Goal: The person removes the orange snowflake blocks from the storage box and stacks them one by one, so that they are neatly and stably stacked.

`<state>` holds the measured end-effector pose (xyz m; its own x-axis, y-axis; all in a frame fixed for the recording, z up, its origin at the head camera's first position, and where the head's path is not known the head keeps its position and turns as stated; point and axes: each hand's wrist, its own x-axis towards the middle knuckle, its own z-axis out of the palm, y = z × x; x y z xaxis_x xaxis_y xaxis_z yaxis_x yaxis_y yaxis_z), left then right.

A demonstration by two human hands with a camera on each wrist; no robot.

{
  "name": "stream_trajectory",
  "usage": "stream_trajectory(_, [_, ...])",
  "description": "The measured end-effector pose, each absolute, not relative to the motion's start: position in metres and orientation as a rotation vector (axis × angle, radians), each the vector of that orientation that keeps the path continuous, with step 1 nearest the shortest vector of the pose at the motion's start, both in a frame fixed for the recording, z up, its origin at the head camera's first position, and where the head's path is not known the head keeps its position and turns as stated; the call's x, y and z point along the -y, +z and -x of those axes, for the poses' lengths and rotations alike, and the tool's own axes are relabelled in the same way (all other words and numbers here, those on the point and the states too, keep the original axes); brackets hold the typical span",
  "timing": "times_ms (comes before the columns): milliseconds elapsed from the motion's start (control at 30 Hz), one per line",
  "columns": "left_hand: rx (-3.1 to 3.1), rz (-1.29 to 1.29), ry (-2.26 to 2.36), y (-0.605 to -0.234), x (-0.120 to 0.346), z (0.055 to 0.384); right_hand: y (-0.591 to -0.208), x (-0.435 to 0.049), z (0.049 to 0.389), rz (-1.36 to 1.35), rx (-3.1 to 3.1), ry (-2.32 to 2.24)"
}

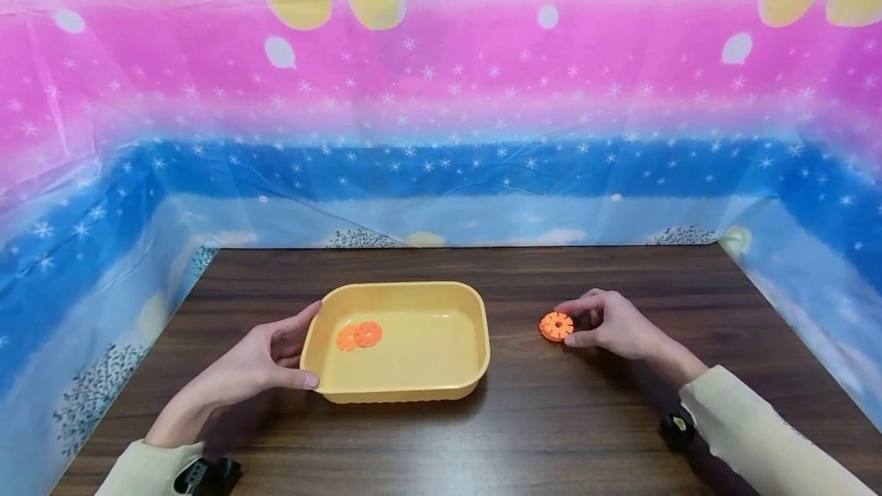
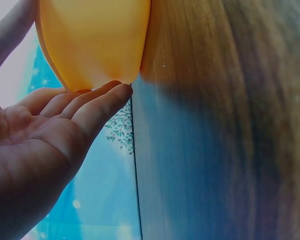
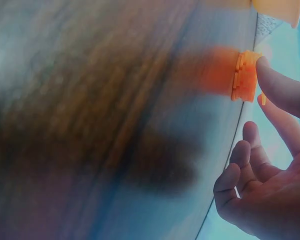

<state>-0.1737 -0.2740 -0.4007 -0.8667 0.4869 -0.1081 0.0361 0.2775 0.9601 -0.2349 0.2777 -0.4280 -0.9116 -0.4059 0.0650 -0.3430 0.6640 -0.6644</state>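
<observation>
A yellow plastic tray (image 1: 413, 396) stands on the table, with two overlapping orange notched discs (image 1: 368, 334) lying toward its left side. My left hand (image 1: 258, 362) rests against the tray's left end, thumb by the near corner and forefinger by the far one. In the left wrist view its fairly straight fingers (image 2: 100, 102) touch the tray's wall (image 2: 95, 45). To the right of the tray, my right hand (image 1: 616, 327) pinches an orange notched disc (image 1: 556, 326) by its edges between thumb and forefinger. That disc tops a small stack (image 3: 245, 77); the remaining fingers stay off it.
The dark wood table (image 1: 413, 454) reflects light near the front. A patterned pink and blue cloth (image 1: 441, 113) hangs behind the table and along both sides. Each wrist carries a black camera (image 1: 678, 427) below a cream sleeve (image 1: 772, 431).
</observation>
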Motion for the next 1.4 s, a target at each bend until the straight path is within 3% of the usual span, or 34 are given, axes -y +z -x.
stream_trajectory(1400, [-2.183, -0.481, 1.602, -0.3999, 0.2741, 0.1729, -0.426, -0.2793, 0.2313, 0.62, -2.806, -0.995])
